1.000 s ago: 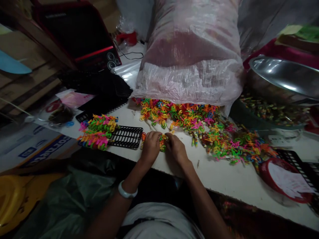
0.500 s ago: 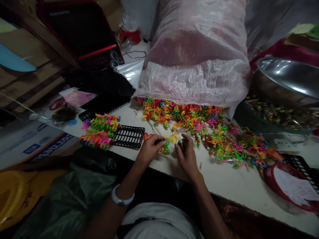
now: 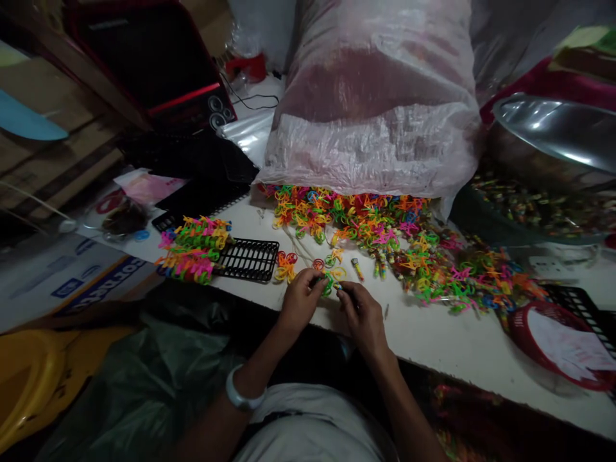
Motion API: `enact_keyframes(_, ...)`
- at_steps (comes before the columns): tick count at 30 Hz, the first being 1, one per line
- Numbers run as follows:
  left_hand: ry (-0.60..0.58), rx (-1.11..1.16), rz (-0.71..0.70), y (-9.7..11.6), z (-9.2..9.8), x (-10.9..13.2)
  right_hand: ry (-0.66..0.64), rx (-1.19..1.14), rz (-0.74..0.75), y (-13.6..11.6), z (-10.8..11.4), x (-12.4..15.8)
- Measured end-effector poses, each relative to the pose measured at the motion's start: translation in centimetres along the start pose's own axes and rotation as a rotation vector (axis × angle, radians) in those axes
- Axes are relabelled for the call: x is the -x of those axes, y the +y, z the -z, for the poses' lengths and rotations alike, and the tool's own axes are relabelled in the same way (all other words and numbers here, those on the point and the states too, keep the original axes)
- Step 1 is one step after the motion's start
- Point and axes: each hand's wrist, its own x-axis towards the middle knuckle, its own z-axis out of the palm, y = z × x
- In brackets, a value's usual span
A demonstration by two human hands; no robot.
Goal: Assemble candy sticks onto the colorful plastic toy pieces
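My left hand (image 3: 302, 299) pinches a small green plastic piece (image 3: 328, 286) with curled loops, just above the white table. My right hand (image 3: 364, 314) is close beside it, thumb and fingers closed on a small item whose blue-and-yellow tip (image 3: 338, 288) shows; its kind is unclear. Beyond my right hand a small tube (image 3: 357, 268) with coloured contents lies on the table. Loose orange and yellow loop pieces (image 3: 285, 265) rest left of my hands. A black slotted rack (image 3: 248, 260) stands further left, its left part filled with rows of bright pieces (image 3: 197, 250).
Behind my hands a heap of coloured plastic pieces (image 3: 360, 218) spills from a big translucent sack (image 3: 375, 154). At right are a red basket (image 3: 522, 337) and a metal bowl (image 3: 568, 138) above many small items. A dark-screened speaker device (image 3: 149, 58) stands at back left.
My hands have come closer together around the green piece. My right fingers, spread before, are now closed at its right end. The small tube now shows on the table.
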Motion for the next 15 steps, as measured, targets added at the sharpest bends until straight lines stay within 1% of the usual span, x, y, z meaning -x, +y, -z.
enact_keyframes(3,0.043,-0.108,-0.083,0.1,-0.4,0.4,0.031,0.035,0.045,0.2,-0.2,0.1)
enact_keyframes(6,0.075,-0.106,-0.119,0.1,-0.8,0.6,0.098,0.04,0.063,0.6,-0.5,0.2)
enact_keyframes(8,0.061,-0.065,-0.092,0.1,-0.9,0.6,0.113,-0.039,0.004,1.1,-0.7,0.3)
enact_keyframes(10,0.008,-0.033,-0.04,0.0,-1.1,0.6,0.083,-0.16,-0.089,1.5,-0.6,0.4)
enact_keyframes(13,-0.049,-0.054,-0.024,-0.2,-1.6,0.9,-0.02,-0.282,-0.19,2.0,0.6,0.6)
enact_keyframes(14,-0.059,-0.071,-0.042,-0.2,-1.9,1.0,-0.043,-0.277,-0.203,2.1,1.4,0.7)
enact_keyframes(15,-0.065,-0.088,-0.068,-0.2,-2.1,0.9,-0.035,-0.244,-0.205,2.2,2.5,0.7)
